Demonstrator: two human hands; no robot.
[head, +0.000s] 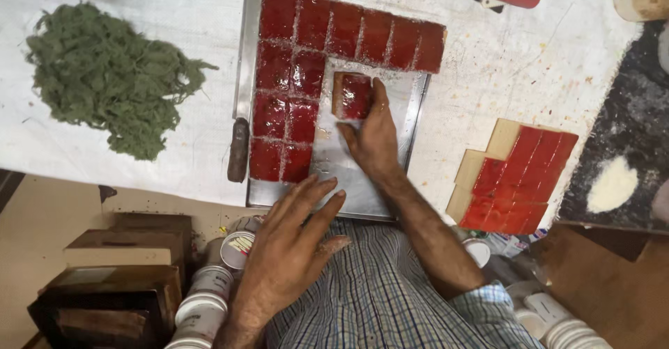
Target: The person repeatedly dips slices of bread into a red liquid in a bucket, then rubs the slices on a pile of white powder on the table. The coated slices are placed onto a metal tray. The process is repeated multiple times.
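From the head camera I see my right hand (373, 136) stretched forward over the metal tray (411, 112), palm down. Its fingers curl loosely around one loose red square piece (352, 96), which sits just under and ahead of the fingertips: the thumb is against the piece's near edge and the other fingers run along its right side. The piece rests on the bare tray floor, and I cannot tell whether the hand has it lifted or is only pressing on it.

My left hand (296, 241) lies nearer to me, at the tray's near edge, fingers spread and flat, holding nothing; the fingertips just reach the tray rim.

To the left of the right hand, and beyond it, the remaining red squares (293, 63) form an L shape: two columns alongside and one row across the far end. The loose piece lies just beside the inner corner of that L, a narrow gap apart.

Further left of the tray lies a long knife (245, 77) with a dark handle, and well beyond that a heap of green shreds (104, 77).

To the right of the right hand, well apart on the white table (502, 70), lies a stack of red slices (519, 181), overlapping one another.
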